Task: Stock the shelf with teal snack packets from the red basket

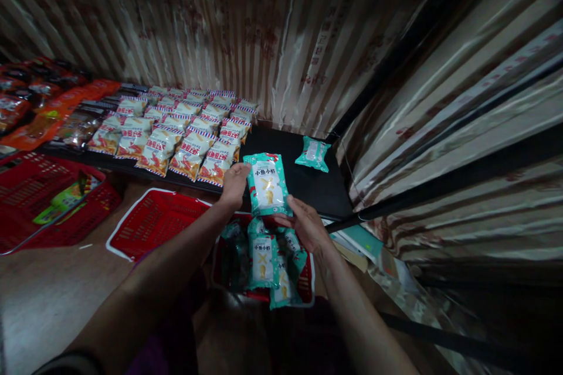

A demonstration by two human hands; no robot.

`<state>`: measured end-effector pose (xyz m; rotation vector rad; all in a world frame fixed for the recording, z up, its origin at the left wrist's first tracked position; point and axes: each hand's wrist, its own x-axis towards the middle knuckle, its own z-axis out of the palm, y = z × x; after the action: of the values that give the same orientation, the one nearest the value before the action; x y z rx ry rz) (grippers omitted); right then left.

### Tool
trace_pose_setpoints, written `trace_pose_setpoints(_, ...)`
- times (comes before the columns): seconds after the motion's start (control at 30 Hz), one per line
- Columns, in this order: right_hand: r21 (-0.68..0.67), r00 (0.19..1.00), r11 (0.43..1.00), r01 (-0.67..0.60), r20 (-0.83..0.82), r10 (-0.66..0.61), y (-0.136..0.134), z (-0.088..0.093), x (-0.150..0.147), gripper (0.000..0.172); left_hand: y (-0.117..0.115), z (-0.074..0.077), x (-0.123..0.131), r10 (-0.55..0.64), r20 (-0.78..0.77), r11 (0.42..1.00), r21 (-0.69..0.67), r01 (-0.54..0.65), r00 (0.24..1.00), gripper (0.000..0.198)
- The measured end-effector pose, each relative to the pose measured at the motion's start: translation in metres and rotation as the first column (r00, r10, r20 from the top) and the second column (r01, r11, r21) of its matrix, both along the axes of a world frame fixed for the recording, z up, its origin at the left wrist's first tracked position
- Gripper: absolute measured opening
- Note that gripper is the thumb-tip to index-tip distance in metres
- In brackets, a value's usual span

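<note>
Between both hands I hold a teal and white snack bag [268, 185], its printed face turned up. My left hand [236, 184] is closed on the bag's left edge, and my right hand [304, 221] grips its lower right corner. Just below it, a red basket [308, 284] holds several more teal snack bags [263, 262]. One more teal bag [314, 153] lies on the black shelf [323, 190] near its back right corner.
Rows of white and orange snack bags [160, 149] cover the shelf to the left, beyond them orange packets [57, 117]. Two red baskets stand on the floor: a plain one [152, 228] and one with green packets [26, 187]. A black post [378, 85] rises at right before a striped curtain [246, 29].
</note>
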<state>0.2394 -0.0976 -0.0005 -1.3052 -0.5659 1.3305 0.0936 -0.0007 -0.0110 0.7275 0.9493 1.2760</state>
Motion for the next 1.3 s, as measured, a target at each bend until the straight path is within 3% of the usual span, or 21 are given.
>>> trace_pose_setpoints(0.1, -0.067, 0.993, 0.991, -0.114, 0.006, 0.115, -0.010, -0.006, -0.003, 0.041, 0.005, -0.001, -0.003, 0.053, 0.017, 0.999, 0.014, -0.053, 0.998, 0.024)
trace_pose_setpoints(0.37, -0.036, 0.998, 0.997, -0.070, 0.001, 0.070, -0.022, -0.008, -0.008, 0.034, 0.000, 0.006, -0.001, 0.051, 0.037, 0.999, 0.019, -0.051, 0.998, 0.024)
trace_pose_setpoints(0.6, -0.084, 0.960, 0.996, -0.027, -0.280, 0.003, -0.025, -0.010, -0.031, 0.030, -0.001, 0.003, 0.006, 0.050, 0.066, 0.998, -0.034, -0.048, 0.997, 0.025)
trace_pose_setpoints(0.87, -0.071, 0.968, 0.996, 0.047, -0.244, -0.063, -0.020, -0.019, -0.055, 0.034, -0.002, 0.000, 0.009, 0.039, 0.011, 0.999, -0.036, -0.039, 0.999, 0.025)
trace_pose_setpoints(1.0, -0.067, 0.963, 0.996, 0.053, -0.259, -0.069, -0.020, -0.020, -0.050, 0.034, 0.001, 0.002, 0.005, 0.036, 0.008, 0.999, 0.000, -0.036, 0.999, 0.025)
trace_pose_setpoints(1.13, -0.055, 0.958, 0.987, 0.149, -0.239, -0.158, -0.016, -0.016, -0.030, 0.039, 0.003, 0.006, -0.002, 0.024, -0.044, 0.999, 0.030, -0.022, 0.999, 0.026)
trace_pose_setpoints(1.23, -0.021, 0.961, 0.979, 0.203, -0.187, -0.204, -0.009, -0.012, -0.010, 0.045, -0.003, 0.008, -0.004, -0.085, -0.129, 0.995, 0.048, 0.091, 0.988, 0.028)
trace_pose_setpoints(1.3, 0.015, 0.972, 0.986, 0.166, -0.174, -0.161, -0.005, -0.011, -0.001, 0.046, -0.009, 0.009, -0.002, -0.179, -0.172, 0.981, 0.048, 0.190, 0.969, 0.031)
